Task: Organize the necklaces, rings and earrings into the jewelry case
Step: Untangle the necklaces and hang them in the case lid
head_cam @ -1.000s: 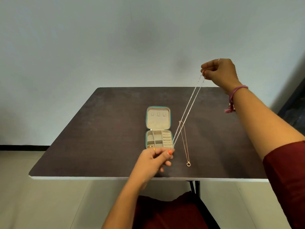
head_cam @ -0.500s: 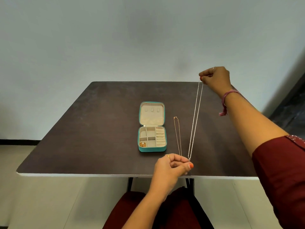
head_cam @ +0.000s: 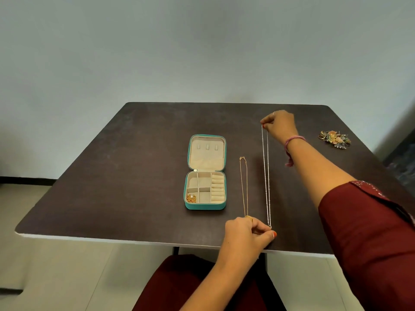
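The silver necklace point(head_cam: 266, 176) runs as a doubled strand along the dark table point(head_cam: 134, 176), stretched between our two hands. Our right hand point(head_cam: 279, 123) pinches its far end with curled fingers; our left hand point(head_cam: 247, 234) pinches the near end close to the table's front edge. Just left of it a gold necklace point(head_cam: 244, 187) lies straight on the table. Further left sits the open teal jewelry case point(head_cam: 205, 206), with small gold pieces point(head_cam: 191, 198) in its near-left compartment. A heap of rings and earrings point(head_cam: 334, 139) rests well apart near the right edge.
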`<state>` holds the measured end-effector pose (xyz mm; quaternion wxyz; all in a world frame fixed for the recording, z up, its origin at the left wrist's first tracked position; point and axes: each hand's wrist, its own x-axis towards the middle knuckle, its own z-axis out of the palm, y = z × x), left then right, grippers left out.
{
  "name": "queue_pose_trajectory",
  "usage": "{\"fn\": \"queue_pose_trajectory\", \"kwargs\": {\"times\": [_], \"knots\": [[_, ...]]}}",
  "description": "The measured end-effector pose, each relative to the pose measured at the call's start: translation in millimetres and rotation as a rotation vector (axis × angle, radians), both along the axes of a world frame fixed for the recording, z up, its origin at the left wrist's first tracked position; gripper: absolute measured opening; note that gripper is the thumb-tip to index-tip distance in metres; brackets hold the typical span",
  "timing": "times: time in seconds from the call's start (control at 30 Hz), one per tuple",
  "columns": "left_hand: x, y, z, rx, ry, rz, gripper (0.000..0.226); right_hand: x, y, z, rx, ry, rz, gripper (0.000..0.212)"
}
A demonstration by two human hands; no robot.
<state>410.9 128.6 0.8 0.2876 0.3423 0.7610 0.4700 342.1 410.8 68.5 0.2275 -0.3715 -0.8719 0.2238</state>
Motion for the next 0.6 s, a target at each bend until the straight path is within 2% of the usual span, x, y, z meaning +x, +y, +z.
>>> {"fn": "queue_pose_trajectory", "kwargs": {"times": [0.4,0.6], "knots": [[-1,13,-4,-0.055,0.22,-0.032,0.02,-21,12,-45,-0.105,-0.109,0.017,0.019],[-4,15,-6,-0.093,0.167,-0.047,0.02,-25,17,-48,-0.115,-0.148,0.049,0.018]]}}
